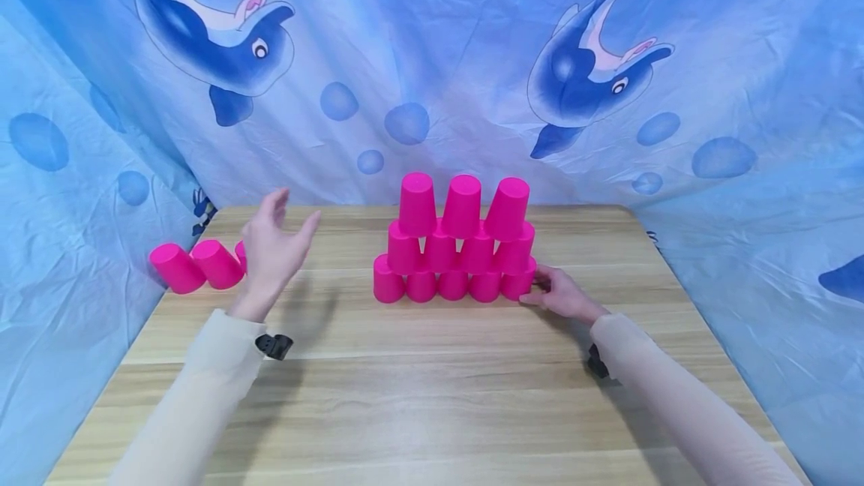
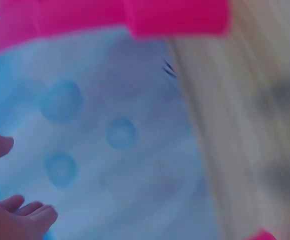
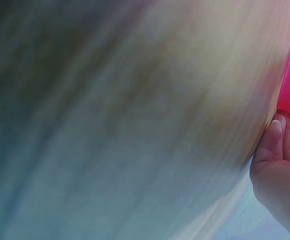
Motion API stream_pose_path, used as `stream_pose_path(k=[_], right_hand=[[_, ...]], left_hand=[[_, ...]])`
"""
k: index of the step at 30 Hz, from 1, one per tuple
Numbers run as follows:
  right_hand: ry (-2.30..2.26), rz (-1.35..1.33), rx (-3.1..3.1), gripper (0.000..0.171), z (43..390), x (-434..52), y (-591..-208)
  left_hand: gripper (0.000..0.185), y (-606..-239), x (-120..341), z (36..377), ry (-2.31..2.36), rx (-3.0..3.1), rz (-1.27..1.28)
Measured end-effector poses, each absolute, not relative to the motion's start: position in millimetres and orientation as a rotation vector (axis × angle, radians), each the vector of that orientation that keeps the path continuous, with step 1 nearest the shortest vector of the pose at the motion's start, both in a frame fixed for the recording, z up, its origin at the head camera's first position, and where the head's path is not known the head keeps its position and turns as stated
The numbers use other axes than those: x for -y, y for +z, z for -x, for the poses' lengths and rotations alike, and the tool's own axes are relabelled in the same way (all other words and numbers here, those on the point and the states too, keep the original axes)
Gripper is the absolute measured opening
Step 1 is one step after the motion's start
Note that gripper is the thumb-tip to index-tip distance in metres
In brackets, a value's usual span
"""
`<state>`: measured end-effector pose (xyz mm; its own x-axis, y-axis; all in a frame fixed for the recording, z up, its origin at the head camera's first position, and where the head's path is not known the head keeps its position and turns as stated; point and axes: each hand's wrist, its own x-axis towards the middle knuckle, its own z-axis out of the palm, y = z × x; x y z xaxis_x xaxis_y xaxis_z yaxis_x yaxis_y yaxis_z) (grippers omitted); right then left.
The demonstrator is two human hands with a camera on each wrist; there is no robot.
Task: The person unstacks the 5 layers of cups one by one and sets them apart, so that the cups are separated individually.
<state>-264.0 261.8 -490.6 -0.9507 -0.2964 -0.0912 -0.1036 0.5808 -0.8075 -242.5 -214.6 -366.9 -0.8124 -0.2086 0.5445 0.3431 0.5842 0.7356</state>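
Upside-down pink plastic cups stand in three tiers at the middle of the table. Several make up the bottom tier, several the middle tier, and three the top tier. At the right end of the bottom tier, my right hand grips the last pink cup low down, thumb in front and fingers by its side. My left hand is raised at the left, thumb and fingers spread with nothing between them. It partly hides a pink cup behind it.
Two more upside-down cups, an outer cup and an inner cup, stand near the table's left edge. Blue curtains with printed dolphins hang behind and beside the wooden table. Each wrist carries a black device.
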Motion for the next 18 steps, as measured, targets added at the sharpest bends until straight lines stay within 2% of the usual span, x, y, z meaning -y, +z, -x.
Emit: stream_pose_path(k=[8, 18], right_hand=[[-1.3, 0.324, -2.604, 0.061, 262, -262, -490], [-1.298, 0.322, -2.598, 0.064, 262, -262, -489]], left_hand=[[0.067, -342, 153, 233, -1.453, 2.282, 0.345], [0.075, -335, 110, 241, -1.582, 2.372, 0.487]])
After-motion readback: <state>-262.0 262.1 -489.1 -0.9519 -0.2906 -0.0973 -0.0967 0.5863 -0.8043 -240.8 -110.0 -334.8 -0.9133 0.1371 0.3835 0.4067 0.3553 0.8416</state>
